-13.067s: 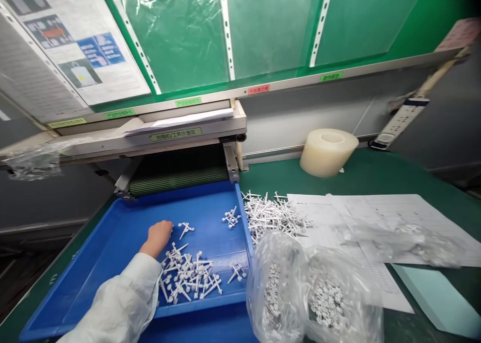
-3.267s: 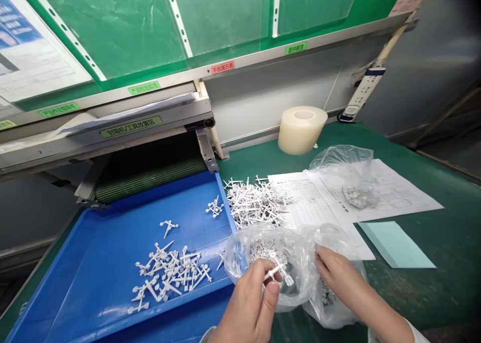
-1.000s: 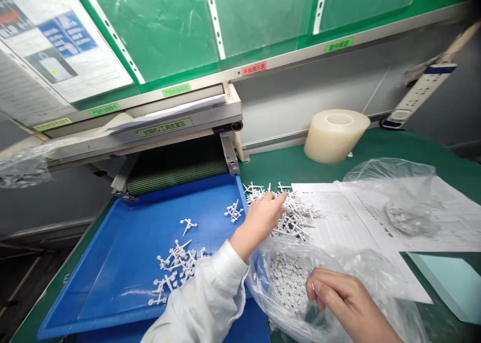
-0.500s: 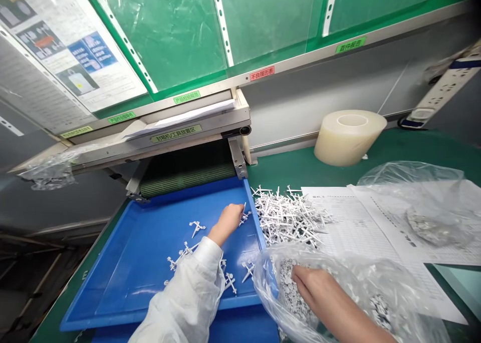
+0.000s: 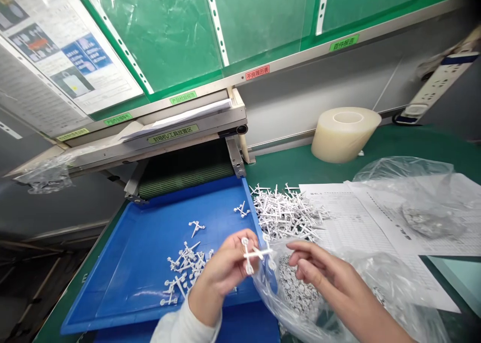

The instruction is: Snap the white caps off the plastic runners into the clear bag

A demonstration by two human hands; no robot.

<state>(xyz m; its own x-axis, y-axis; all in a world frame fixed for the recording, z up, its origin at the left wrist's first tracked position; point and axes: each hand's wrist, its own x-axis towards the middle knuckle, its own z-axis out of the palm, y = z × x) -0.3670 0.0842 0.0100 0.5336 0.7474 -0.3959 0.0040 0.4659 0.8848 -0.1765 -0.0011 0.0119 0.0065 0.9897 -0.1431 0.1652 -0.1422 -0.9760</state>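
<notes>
My left hand [image 5: 235, 263] is closed on a white plastic cross-shaped piece [image 5: 257, 254] with round ends, above the right side of the blue tray [image 5: 128, 263]. My right hand [image 5: 326, 275] hovers over an open clear plastic bag [image 5: 268, 288] full of small grey-white round parts [image 5: 296, 288]. Its fingers are bent but apart, and I see nothing between them. More white cross-shaped pieces [image 5: 186, 263] lie in the tray, partly behind my left hand. One such piece [image 5: 241, 210] rests near the tray's back right corner.
A pile of white sticks [image 5: 281, 213] lies right of the tray, partly on printed sheets [image 5: 338, 203]. Behind stands a large roll of clear tape [image 5: 343, 135]. A second plastic bag [image 5: 428, 218] lies at the right. A small conveyor [image 5: 188, 175] ends over the tray's back edge.
My left hand has come from the tray's back right toward me and now shows a cross-shaped piece. My right hand has risen from the parts in the bag, its fingers opening.
</notes>
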